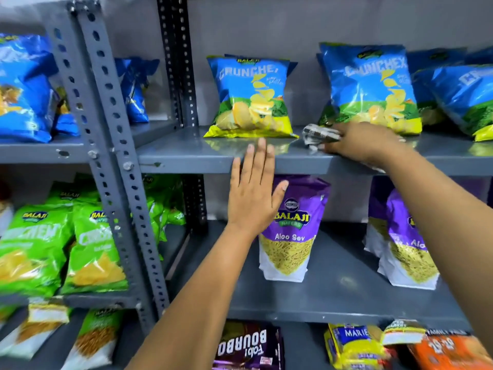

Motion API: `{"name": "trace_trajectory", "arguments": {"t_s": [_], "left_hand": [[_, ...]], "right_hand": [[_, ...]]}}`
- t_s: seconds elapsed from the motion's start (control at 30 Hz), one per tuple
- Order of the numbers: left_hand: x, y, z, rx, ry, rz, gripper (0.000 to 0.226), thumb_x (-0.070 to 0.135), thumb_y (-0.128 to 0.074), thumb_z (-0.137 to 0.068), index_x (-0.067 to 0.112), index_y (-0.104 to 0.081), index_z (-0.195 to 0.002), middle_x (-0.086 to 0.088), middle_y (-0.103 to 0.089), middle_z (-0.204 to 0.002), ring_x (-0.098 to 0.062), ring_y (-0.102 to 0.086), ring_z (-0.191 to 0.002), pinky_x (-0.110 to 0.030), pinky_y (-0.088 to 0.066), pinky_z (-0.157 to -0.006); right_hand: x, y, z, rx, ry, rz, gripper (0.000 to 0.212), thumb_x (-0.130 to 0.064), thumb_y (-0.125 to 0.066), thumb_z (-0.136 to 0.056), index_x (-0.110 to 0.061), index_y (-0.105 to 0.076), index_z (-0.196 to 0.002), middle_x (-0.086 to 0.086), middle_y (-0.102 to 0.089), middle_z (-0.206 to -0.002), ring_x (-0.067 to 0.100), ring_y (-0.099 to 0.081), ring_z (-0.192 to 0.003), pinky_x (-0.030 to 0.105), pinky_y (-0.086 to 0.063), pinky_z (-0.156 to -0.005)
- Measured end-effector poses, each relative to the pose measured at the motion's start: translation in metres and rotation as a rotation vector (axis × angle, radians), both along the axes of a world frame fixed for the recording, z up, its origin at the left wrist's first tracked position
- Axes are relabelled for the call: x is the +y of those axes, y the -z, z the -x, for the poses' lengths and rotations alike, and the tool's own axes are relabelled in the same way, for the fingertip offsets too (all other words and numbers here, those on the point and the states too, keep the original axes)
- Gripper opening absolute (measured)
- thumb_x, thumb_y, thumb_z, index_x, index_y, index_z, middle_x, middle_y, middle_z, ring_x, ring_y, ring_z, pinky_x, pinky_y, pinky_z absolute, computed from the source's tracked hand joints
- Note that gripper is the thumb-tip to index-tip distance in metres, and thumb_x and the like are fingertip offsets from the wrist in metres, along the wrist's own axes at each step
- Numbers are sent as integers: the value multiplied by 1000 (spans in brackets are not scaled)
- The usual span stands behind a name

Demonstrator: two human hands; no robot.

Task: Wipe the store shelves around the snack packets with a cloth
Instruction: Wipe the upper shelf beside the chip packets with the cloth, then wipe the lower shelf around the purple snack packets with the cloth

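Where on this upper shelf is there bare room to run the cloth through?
Bare upper shelf lies left of the middle Crunchex packet, up to the slotted upright, and along the front edge. The right hand holds the cloth in the gap before the right Crunchex packet. Beyond that, packets crowd together.

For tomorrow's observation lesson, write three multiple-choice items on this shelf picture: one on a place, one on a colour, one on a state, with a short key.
1. Where is the cloth?
A. On the upper shelf, between two blue Crunchex packets
B. On the floor
C. On the lower shelf

2. What colour is the Aloo Sev packet?
A. Red
B. Purple
C. Black

3. How is the left hand?
A. Clenched on a packet
B. Open, fingers spread
C. Holding the cloth

Key: A, it lies under the right hand there; B, purple top; B, flat palm, nothing gripped.
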State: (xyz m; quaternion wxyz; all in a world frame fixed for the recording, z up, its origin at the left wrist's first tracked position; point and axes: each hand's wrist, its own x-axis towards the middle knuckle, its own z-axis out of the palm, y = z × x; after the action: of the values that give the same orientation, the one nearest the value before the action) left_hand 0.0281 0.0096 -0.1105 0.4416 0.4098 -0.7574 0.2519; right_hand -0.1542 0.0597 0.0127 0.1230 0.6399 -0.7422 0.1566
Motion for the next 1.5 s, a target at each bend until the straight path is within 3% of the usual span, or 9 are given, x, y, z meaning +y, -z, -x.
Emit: {"name": "trace_trajectory", "arguments": {"t_s": [0.2,0.3,0.4,0.53,0.67,0.77,1.03,1.23,1.5], "left_hand": [[18,163,-94,-175,-138,-384,66,51,-8,-94,9,-11,-144,-7,4,-155,-26,-6,-140,-35,1,-112],[21,217,-139,-190,-261,-629,69,52,-6,-94,3,-28,-139,-15,-31,-148,-29,-30,-134,-35,-7,-109],[18,240,-159,-231,-293,-832,74,50,-4,-94,-1,-47,-126,-18,-54,-131,-30,-54,-118,-34,-12,-106],[10,257,-158,-252,-287,-889,77,50,-3,-94,-1,-52,-123,-18,-57,-128,-30,-54,-117,-34,3,-112],[3,274,-155,-190,-285,-909,77,50,0,-94,-3,-42,-130,-19,-58,-126,-30,-42,-128,-36,13,-115],[-2,285,-157,-144,-307,-880,69,51,-3,-94,4,-4,-144,-16,-52,-133,-21,5,-142,-36,11,-116],[-4,299,-156,-185,-410,-779,70,57,-13,-92,11,-7,-144,-3,22,-153,-17,15,-141,-35,15,-115],[0,297,-154,-177,-435,-819,68,59,-15,-92,13,-20,-142,-5,-40,-144,-16,3,-141,-34,1,-114],[1,297,-153,-186,-468,-819,67,60,-15,-91,15,-20,-141,-4,-46,-140,-18,-11,-136,-35,-3,-113]], "right_hand": [[23,49,-33,-78,-94,594,37,-38,-51,-77,-6,-57,-95,32,-65,-92,48,-57,-86,46,-42,-70],[39,99,-60,-356,-195,738,35,-35,-46,-75,-8,-58,-93,30,-63,-80,40,-57,-74,44,-38,-68],[41,165,-94,-796,-233,628,3,-30,-56,-80,-29,-54,-79,-1,-63,-64,15,-50,-65,31,-45,-63],[45,265,-145,-1184,-171,75,9,-33,-69,-76,-28,-62,-80,-15,-67,-53,-11,-53,-53,12,-44,-53],[28,312,-181,-1091,-153,-274,9,-36,-67,-77,-34,-59,-76,-3,-69,-70,12,-64,-69,17,-48,-65],[-24,294,-195,-1021,-246,-262,14,-34,-62,-82,-24,-64,-92,0,-68,-78,17,-63,-74,25,-42,-67],[-202,277,-188,-537,-90,-91,45,-45,-46,-87,-9,-50,-113,27,-61,-115,45,-55,-108,49,-46,-88],[-241,354,-150,-308,-169,-470,76,-47,-44,-87,-18,-3,-144,20,-1,-156,40,0,-142,55,-5,-115],[-290,365,-166,-273,-240,-533,60,-45,-35,-90,-24,-15,-143,10,-12,-157,36,-14,-141,55,-17,-115]]}}
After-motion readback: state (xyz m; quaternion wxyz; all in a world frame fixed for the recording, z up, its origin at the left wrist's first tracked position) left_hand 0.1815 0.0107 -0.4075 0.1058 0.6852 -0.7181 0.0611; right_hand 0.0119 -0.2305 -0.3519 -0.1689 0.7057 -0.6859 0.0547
